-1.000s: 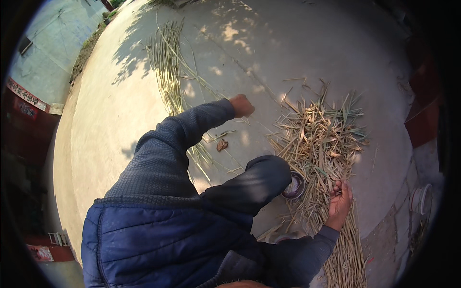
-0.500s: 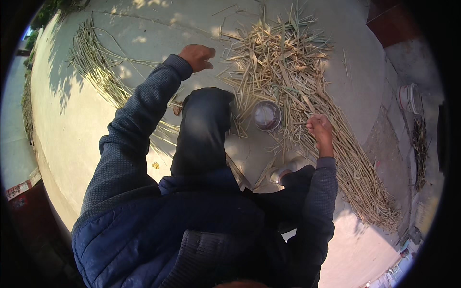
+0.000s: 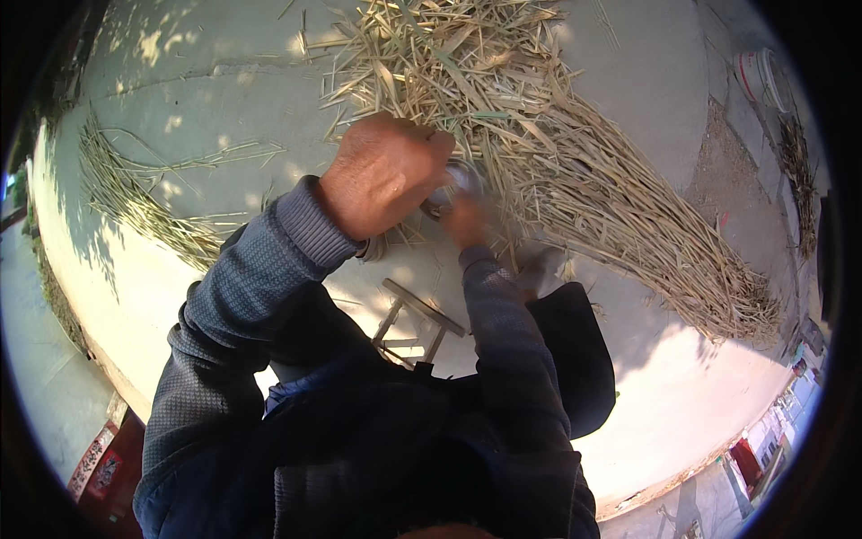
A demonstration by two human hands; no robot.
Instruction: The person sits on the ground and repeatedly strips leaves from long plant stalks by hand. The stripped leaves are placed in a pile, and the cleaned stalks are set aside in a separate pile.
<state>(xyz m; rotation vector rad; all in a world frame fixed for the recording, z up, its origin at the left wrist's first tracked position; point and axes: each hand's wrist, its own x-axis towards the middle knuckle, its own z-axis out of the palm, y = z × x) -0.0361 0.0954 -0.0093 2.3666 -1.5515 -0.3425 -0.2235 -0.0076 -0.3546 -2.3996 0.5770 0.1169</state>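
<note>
Hands, two, meeting at centre frame over the near edge of a straw pile. Left hand point(image 3: 386, 175): upper centre, back turned to the camera, fingers curled downward in a loose fist over a small round metal object point(image 3: 453, 184) that shows only as a grey rim just right of the knuckles; whether the fingers actually grip it cannot be told. Right hand point(image 3: 465, 220): just below and right of the left, motion-blurred, fingers reaching toward the same object; how far it is open cannot be told, nor what it has hold of. Both arms extend from the lower frame in grey knit sleeves point(image 3: 269, 287), likely brought together so one hand steadies while the other works. Straw pile point(image 3: 575, 171): dry stalks and leaves, spread from top centre down to the right edge, lying loose on the concrete floor point(image 3: 682, 359), close enough to be taken by either hand. Second bundle point(image 3: 135, 198): thinner, greener stalks, left of frame, well apart from the hands. Stool point(image 3: 417, 319): small, low, wooden, between the arms at centre, near the person's legs. Bucket point(image 3: 759, 76): white, upper right, far off. Obstruction: loose stalks crowd the metal object, and the left hand hides most of it.
</note>
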